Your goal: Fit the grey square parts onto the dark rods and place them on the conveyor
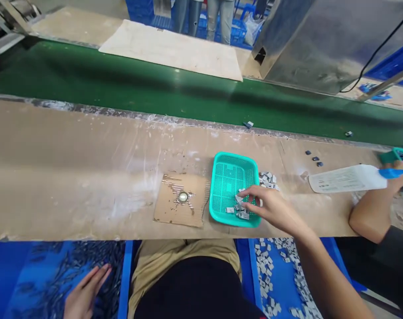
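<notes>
Currently, the right hand (pixel 266 204), thumb and fingers parted, is over grey tabs (pixel 243 215) near the teal basket's (pixel 218 181) near right corner. The left hand (pixel 85 292), fingers together, hangs over dark pieces (pixel 88 253); I cannot tell whether it pinches any. Past the brown workbench's (pixel 71 168) far edge lies a green conveyor belt (pixel 122 91).

Pale sheet (pixel 175 51) along far edge of green belt (pixel 122 88); steel housing (pixel 308 48) right of sheet; white bottle (pixel 347 178) at right.

Dark pieces (pixel 85 253) blur in the cut-off left blue bin (pixel 4 270).
</notes>
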Motion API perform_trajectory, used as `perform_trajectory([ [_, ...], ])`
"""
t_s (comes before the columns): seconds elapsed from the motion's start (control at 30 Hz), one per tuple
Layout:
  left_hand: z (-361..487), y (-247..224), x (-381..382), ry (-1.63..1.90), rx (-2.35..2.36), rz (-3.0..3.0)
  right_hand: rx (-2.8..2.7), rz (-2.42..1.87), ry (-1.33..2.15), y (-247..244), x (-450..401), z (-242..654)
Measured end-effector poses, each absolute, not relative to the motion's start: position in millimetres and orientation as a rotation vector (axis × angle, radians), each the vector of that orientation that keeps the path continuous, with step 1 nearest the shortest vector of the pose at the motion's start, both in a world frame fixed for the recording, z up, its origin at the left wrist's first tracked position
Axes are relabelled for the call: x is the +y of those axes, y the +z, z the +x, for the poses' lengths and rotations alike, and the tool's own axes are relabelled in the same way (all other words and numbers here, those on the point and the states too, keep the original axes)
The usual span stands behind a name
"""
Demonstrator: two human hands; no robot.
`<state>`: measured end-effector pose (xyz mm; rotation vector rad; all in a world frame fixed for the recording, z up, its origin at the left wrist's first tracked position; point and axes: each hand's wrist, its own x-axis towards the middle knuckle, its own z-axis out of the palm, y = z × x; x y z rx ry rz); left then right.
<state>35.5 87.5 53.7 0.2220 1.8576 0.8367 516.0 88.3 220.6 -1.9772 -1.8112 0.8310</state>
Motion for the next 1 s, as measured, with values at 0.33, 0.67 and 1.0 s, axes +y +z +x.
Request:
perform_trajectory([
  [0.33,59.7,85.1,101.6,1.017,1.717,-0.042,-2.329,-1.921,0.662,188.5,99.3,488.2],
  [0.67,99.2,132.9,100.6,1.033,1.468,-0.226,-1.638,-1.551,1.075,211.6,114.8,460.5],
  [1.0,148.8,141.9,114.1,0.921,0.918,0.029,-2.239,-1.543,0.691,201.7,161.2,408.0],
])
